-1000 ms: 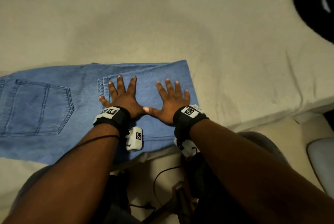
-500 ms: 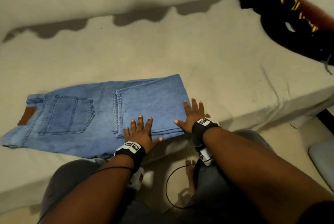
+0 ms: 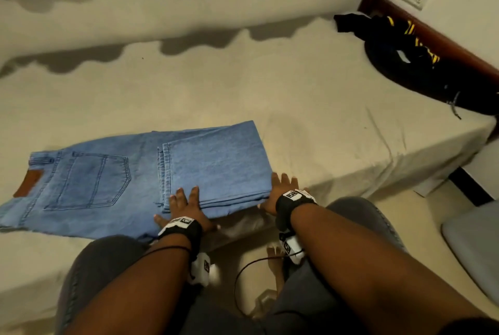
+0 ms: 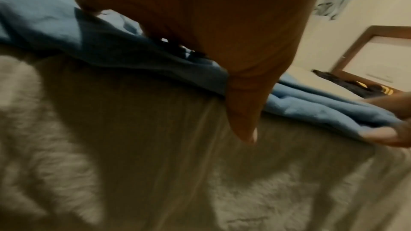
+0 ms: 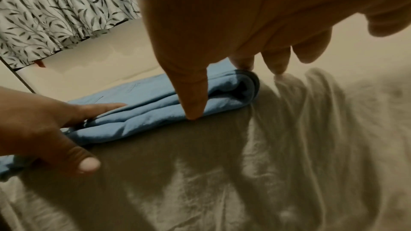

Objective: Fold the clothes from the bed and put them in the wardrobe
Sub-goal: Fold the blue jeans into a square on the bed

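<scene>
Denim jeans (image 3: pixel 140 172): my right-wrist view alone shows right hand (image 5: pixel 222 29) fingers spread at the fold; both hands have slid nearer me, left hand (image 3: pixel 186 206) flat.

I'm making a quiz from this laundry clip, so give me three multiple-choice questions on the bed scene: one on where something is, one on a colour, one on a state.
1. Where does the black and yellow garment lie?
A. on the jeans
B. at the bed's far right end, near the wooden frame
C. on the floor

2. What colour is the patch at the jeans' waistband?
A. brown
B. white
C. green

3. How are the jeans lying?
A. bunched in a heap
B. hanging from a hand
C. flat, legs folded back over themselves

Answers:
1 B, it sits apart from the jeans on the bed sheet by the frame.
2 A, the head view shows a brown tag.
3 C, the left hand rests flat on the folded layers, the right hand at their fold edge.
</scene>
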A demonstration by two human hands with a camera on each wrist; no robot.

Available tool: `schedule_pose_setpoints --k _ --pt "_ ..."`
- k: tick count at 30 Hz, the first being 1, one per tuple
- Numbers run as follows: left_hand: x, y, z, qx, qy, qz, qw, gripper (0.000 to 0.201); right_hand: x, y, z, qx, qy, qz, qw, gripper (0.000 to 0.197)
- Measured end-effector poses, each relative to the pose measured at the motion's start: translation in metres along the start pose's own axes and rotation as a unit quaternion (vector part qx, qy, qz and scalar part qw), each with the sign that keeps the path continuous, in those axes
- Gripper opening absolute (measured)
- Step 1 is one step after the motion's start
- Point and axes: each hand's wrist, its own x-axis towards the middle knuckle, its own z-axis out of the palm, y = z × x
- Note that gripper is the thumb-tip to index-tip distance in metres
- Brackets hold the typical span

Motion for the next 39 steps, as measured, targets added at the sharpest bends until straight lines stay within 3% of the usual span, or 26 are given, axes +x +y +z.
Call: schedule_pose_setpoints --k 2,4,7,11,16,19,25,28,30,32,34,36,39 --pt "0.002 -0.007 0.001 -0.015 0.011 -0.027 0.999 0.134 0.002 0.000 0.001 0.018 0.035 -0.030 0.999 0.111" --pt "0.004 -0.008 0.005 -0.027 0.013 -0.039 0.999 0.135 0.009 -0.005 0.004 0.062 0.027 -0.046 0.997 0.114" --pt "0.007 -0.006 0.007 -0.025 0.013 -0.036 0.999 0.135 0.014 -0.013 -0.003 0.214 0.032 0.002 0.976 0.110" --pt "0.003 -0.004 0.004 0.008 0.011 -0.021 1.000 0.130 0.019 -0.017 -0.019 0.314 0.029 0.062 0.947 0.054" --pt "0.000 -0.003 0.006 0.044 0.054 0.051 0.996 0.120 0.015 -0.025 -0.042 0.378 0.012 0.117 0.918 0.016" --pt "-0.002 -0.014 0.009 0.016 0.043 0.070 0.996 0.120 0.013 -0.035 -0.050 0.385 0.023 0.110 0.916 0.014" --pt "-0.010 -0.016 -0.001 -0.017 0.101 0.133 0.986 0.114 -0.002 -0.019 -0.086 0.485 0.109 0.152 0.854 0.018" --pt "-0.011 -0.014 -0.002 -0.006 0.088 0.184 0.979 0.111 -0.005 0.015 -0.105 0.542 0.162 0.198 0.800 0.024" --pt "-0.007 -0.014 0.000 0.016 0.047 0.208 0.977 0.106 -0.009 0.037 -0.107 0.520 0.190 0.212 0.805 0.045" --pt "-0.002 -0.016 0.002 0.044 0.001 0.214 0.976 0.101 -0.014 0.047 -0.105 0.489 0.184 0.219 0.824 0.036" --pt "0.001 -0.015 -0.002 0.046 -0.002 0.216 0.975 0.092 -0.017 0.043 -0.102 0.469 0.161 0.228 0.838 0.030" --pt "-0.001 -0.012 -0.016 -0.013 0.033 0.214 0.976 0.076 -0.015 0.031 -0.097 0.420 0.187 0.211 0.863 0.044" --pt "-0.001 -0.006 -0.040 -0.182 0.073 0.168 0.966 0.071 -0.026 -0.007 -0.091 0.287 0.287 0.100 0.909 0.036"
